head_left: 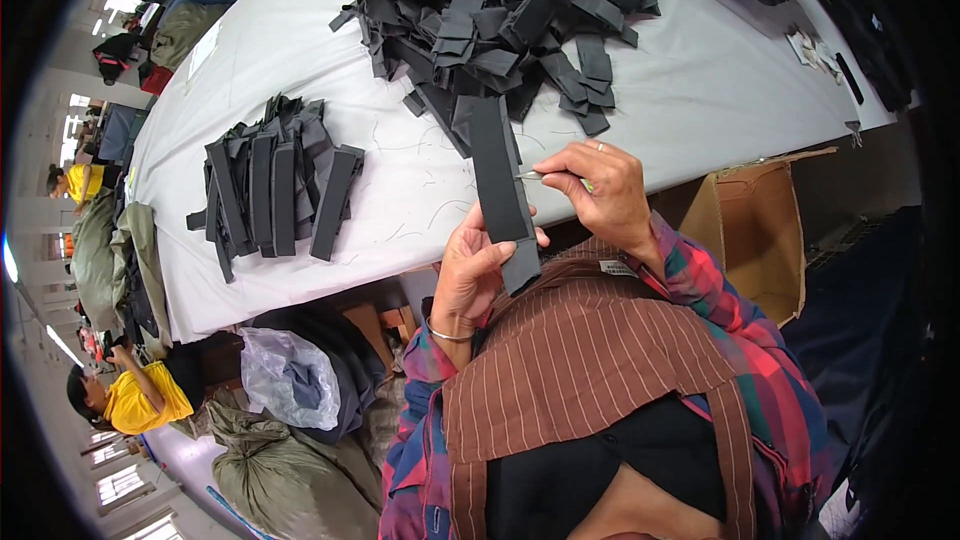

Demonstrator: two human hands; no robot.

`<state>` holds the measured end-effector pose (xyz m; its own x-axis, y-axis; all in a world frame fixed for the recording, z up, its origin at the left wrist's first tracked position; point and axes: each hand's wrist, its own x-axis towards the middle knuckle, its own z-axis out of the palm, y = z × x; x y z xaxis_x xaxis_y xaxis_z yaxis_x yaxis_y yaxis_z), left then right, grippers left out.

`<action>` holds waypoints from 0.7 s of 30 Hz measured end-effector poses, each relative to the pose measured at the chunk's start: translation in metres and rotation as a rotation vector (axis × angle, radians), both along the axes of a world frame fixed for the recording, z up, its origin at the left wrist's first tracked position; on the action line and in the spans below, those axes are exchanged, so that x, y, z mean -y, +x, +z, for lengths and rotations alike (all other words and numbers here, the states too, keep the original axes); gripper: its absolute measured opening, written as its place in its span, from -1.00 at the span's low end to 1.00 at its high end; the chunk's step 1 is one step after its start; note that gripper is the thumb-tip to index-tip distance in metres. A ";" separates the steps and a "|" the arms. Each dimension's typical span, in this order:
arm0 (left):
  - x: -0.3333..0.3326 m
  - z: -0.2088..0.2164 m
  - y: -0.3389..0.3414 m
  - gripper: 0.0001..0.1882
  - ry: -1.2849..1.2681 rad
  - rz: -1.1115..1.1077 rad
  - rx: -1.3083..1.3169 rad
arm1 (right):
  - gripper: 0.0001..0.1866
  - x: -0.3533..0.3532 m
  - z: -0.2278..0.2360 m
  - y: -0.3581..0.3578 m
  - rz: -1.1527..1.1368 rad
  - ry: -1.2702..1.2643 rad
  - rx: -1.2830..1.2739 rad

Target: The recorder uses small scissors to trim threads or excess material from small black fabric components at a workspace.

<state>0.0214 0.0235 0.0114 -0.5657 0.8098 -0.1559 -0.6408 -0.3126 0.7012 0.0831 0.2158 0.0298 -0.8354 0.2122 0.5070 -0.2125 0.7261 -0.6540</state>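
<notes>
Head: strip point(496, 172) lengthwise toward pile point(478, 22)

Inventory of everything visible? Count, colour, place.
table: 1, white, front
strip: 1, black, held at centre
pointed tool: 1, silver, at strip's edge
big pile: 1, black, table's far middle
small pile: 1, black, table's left
box: 1, brown, right, below table
plastic bag: 1, clear, lower left
sack: at least 1, olive, lower left
co-workers: at least 2, yellow-shirted, far left
apron: 1, brown, on wearer
left hand: 1, bare, holding strip
right hand: 1, ringed, holding tool
</notes>
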 end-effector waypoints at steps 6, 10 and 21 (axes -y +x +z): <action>-0.002 0.005 0.001 -0.46 -0.025 0.025 0.009 | -0.86 -0.004 0.002 0.002 -0.033 -0.037 0.006; -0.002 0.004 0.000 -0.48 -0.023 0.051 0.013 | -0.84 -0.004 0.003 0.004 0.017 -0.039 0.058; -0.002 0.001 0.000 -0.49 0.006 0.041 0.046 | -0.84 -0.003 -0.003 0.004 0.102 -0.327 0.137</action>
